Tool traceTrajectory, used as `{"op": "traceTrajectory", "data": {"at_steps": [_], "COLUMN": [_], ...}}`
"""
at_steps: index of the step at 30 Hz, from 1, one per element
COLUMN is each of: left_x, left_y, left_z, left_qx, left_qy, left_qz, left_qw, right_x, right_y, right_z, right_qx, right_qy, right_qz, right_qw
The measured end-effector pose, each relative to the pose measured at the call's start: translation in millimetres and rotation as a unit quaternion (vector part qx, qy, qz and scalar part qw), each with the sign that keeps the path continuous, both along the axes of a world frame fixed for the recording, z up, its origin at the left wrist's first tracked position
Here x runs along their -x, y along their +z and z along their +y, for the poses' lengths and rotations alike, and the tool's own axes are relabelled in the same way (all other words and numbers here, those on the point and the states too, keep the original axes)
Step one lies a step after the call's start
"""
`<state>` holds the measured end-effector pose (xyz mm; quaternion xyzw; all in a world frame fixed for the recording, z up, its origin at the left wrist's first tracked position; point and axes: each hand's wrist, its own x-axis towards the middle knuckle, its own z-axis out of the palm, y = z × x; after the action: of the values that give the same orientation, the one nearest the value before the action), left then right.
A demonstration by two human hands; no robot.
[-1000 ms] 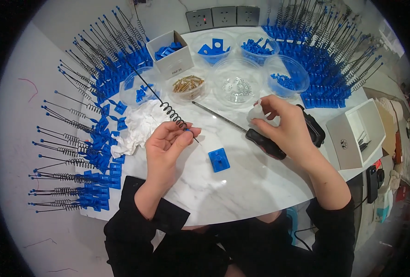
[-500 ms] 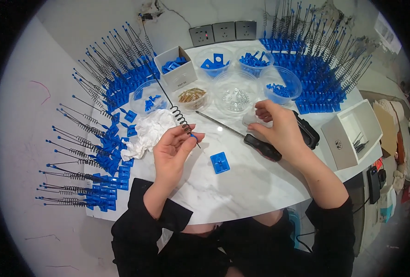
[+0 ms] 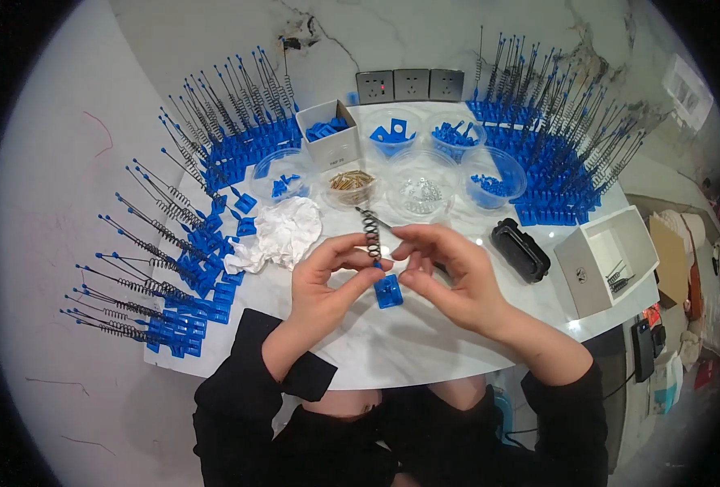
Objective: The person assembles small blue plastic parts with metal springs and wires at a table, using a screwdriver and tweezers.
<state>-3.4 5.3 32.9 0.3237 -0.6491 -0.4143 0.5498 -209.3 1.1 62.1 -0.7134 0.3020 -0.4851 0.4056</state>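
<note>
My left hand (image 3: 339,272) pinches the lower end of a black coil spring (image 3: 372,231), just by its blue collar (image 3: 378,264). The spring stands nearly upright. A small square blue base (image 3: 388,292) sits right below the collar, between both thumbs; whether the two touch I cannot tell. Close on the other side is my right hand (image 3: 453,280), fingers curled in toward the collar and base. Anything in its fingertips is hidden. The screwdriver (image 3: 384,224) lies mostly hidden behind the right hand, with part of its shaft showing.
Rows of finished-looking blue bases with springs (image 3: 246,146) line the left, more (image 3: 554,162) the right. Clear bowls (image 3: 422,195) of small parts and a white box (image 3: 331,148) stand behind. Crumpled tissue (image 3: 283,231), a black case (image 3: 520,250) and an open box (image 3: 607,268) flank my hands.
My right hand has come left from beside the black case to the spring. My left hand has moved right, bringing the spring over the blue base and more upright. The view has shifted slightly.
</note>
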Motion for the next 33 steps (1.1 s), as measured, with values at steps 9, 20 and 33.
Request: {"op": "traceTrajectory", "data": {"at_steps": [9, 20, 33], "left_x": [9, 14, -14], "left_y": [21, 23, 7], "left_z": [3, -5, -22], "left_qx": [0.002, 0.164, 0.123], "left_qy": [-0.005, 0.043, 0.048], "left_qz": [0.004, -0.151, -0.151], "left_qw": [1.000, 0.974, 0.980], "right_x": [0, 6, 5], "right_y": [3, 4, -11], "right_z": [-1, 0, -7], "right_qx": [-0.218, -0.168, -0.032], "right_qy": [0.108, 0.063, -0.014], "right_qz": [-0.130, -0.079, -0.051], "right_qw": [0.961, 0.981, 0.998]}}
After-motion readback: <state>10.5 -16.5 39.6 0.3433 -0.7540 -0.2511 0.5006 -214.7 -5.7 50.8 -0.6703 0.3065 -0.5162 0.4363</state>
